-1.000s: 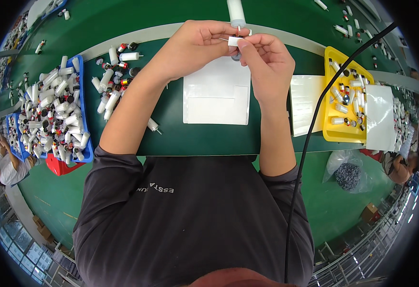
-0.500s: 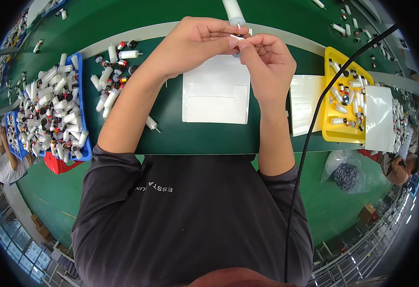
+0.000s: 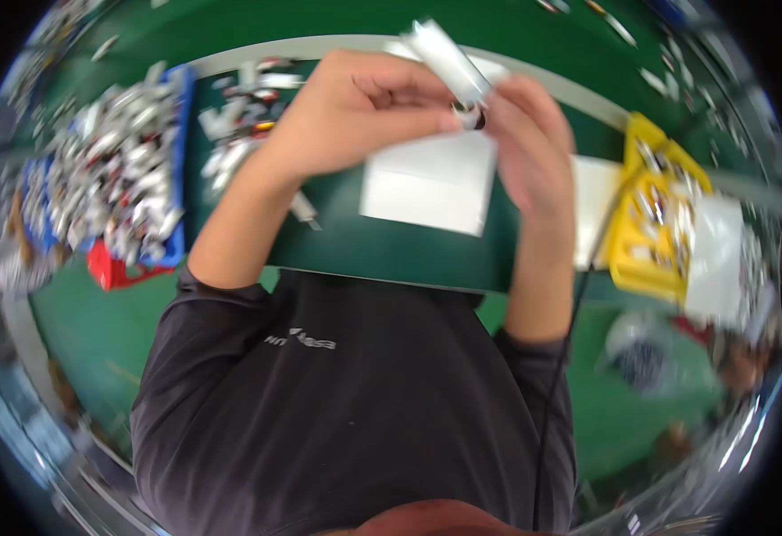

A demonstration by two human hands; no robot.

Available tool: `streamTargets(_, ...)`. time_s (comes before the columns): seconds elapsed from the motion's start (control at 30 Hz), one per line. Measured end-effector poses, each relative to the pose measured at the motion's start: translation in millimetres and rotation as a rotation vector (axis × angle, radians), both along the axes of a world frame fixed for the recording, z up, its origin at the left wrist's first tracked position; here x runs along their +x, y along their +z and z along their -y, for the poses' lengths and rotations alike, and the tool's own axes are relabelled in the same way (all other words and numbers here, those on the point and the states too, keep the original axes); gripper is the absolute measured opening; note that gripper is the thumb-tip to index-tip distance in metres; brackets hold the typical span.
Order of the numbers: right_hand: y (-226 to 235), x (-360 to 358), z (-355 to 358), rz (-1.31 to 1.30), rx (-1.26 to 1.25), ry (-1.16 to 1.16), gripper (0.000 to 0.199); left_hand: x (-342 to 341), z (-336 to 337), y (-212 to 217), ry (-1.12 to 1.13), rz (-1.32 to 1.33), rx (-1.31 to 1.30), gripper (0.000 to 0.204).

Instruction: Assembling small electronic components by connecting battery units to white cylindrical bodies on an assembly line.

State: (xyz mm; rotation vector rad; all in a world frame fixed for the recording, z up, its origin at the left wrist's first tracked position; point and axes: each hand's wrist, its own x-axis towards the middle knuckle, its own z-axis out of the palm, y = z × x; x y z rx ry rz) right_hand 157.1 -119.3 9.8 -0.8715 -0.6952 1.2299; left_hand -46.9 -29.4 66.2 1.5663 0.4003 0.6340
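Note:
A white cylindrical tube [image 3: 449,62] with a clear lower end is tilted between my hands, its top leaning to the far left. A small dark and white ring-like part [image 3: 470,116] shows at its lower end. My left hand [image 3: 369,112] is closed, thumb and index finger pinched around this lower end. My right hand [image 3: 534,143] is at the tube's right side, its fingertips at the lower end; motion smears them, so their grip is unclear. Below the hands, a white sheet [image 3: 427,192] lies on the dark green table [image 3: 382,255].
At left, a blue bin [image 3: 181,152] is heaped with white cylinders, and more loose parts [image 3: 243,116] lie beside it. To the right are a pale sheet [image 3: 592,205] and a yellow tray [image 3: 637,268] of parts. A black cable [image 3: 556,402] hangs down across the right side.
The tube has come nearer and tilted, now lying between my hands instead of beyond them. My right hand has shifted and blurs with motion. The whole view has turned slightly.

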Motion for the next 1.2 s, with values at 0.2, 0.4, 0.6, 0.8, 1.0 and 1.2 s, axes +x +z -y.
streamTargets(0.2,12,-21,60,1.485,-0.224,0.106,0.027,-189,-18,62,1.107,-0.469,0.873,0.02)
streamTargets(0.4,3,-12,64,1.454,-0.217,0.201,0.026,-312,-24,19,1.281,-1.197,0.906,0.023)
streamTargets(0.6,11,-17,58,1.507,-0.119,0.117,0.026,-268,-39,29,1.37,-0.754,1.161,0.017)
streamTargets(0.8,8,-10,59,1.441,-0.124,0.09,0.015,-51,-164,-7,0.671,-0.549,1.113,0.038)
streamTargets(1.0,5,-9,52,1.548,-0.123,0.145,0.017,53,-273,-110,0.625,-0.947,0.95,0.051)
streamTargets(1.2,7,-2,55,1.433,-0.137,0.087,0.022,47,-261,-90,0.672,-0.584,0.664,0.045)
